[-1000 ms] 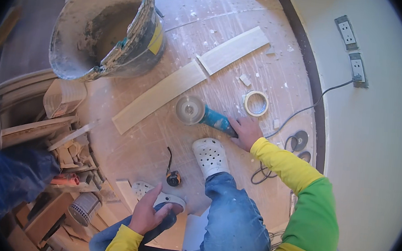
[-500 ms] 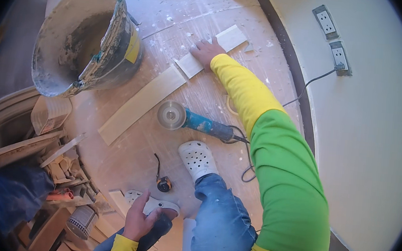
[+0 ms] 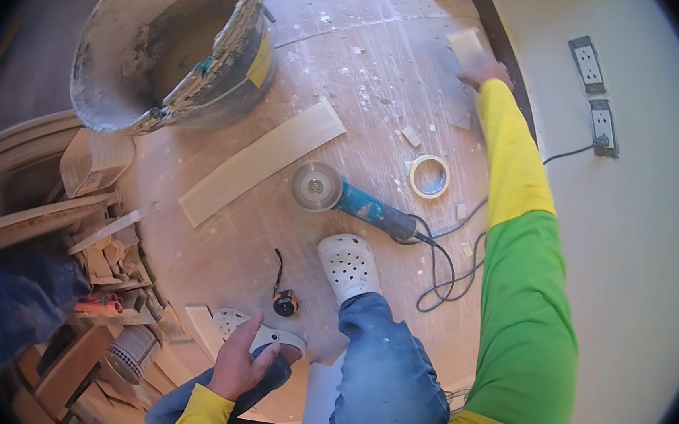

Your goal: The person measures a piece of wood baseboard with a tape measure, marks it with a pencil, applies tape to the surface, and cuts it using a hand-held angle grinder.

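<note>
Fingers of the right hand pinch one tile piece; left hand spread on shoe.

1. The single view comes from a head-worn fisheye camera that looks steeply down over the person's knees at the floor.
2. It sits close above the work; straight edges bend near the dark round rim.
3. The wall fills the right side, the bucket the upper left.

Dusty floor carries bucket, long tile strip, angle grinder, tape roll, tape measure.
</note>
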Available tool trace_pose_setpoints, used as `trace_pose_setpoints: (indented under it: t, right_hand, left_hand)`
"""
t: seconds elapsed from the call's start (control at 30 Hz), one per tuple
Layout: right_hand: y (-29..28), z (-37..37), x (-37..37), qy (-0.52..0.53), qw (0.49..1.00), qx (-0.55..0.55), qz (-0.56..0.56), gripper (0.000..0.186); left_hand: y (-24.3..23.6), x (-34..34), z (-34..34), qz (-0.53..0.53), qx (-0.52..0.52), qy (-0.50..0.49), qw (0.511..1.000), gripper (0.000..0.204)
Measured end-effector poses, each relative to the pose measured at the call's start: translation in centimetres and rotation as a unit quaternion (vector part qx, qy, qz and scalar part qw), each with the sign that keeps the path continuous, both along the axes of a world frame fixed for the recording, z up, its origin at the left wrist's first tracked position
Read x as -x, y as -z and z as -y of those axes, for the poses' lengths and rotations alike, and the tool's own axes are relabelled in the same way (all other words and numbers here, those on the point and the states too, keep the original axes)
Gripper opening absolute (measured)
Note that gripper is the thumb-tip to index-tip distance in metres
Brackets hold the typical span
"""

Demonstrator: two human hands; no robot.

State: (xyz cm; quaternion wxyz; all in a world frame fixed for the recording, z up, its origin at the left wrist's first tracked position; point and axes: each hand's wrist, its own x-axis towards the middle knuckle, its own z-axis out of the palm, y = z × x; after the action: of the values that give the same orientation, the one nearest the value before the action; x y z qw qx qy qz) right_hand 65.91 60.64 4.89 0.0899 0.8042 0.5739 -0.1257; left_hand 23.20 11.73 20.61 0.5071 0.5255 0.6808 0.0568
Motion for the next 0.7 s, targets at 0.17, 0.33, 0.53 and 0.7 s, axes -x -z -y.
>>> trace_pose_setpoints:
  t: [0.17, 0.33, 0.53, 0.7]
  right_hand:
    - [4.1, 2.3, -7.2, 0.07, 0.993, 0.028, 0.095, 0.09]
    - [4.3, 4.7, -6.4, 0.005, 0.959, -0.279, 0.055, 0.092]
    - [1.9, 19.2, 6.2, -0.052, 0.891, -0.096, -0.441, 0.063]
    - [1.9, 30.6, 13.0, -0.247, 0.911, -0.022, -0.33, 0.073]
  left_hand:
    - [-0.3, -0.1, -0.7, -0.011, 0.017, 0.02, 1.0, 0.069]
    - [-1.4, -0.1, -1.5, 0.014, -0.021, 0.031, 0.999, 0.066]
    - [-2.8, -0.6, 0.2, 0.026, -0.002, 0.037, 0.999, 0.058]
    - [-6.0, -3.1, 0.6, 0.049, -0.049, 0.092, 0.993, 0.055]
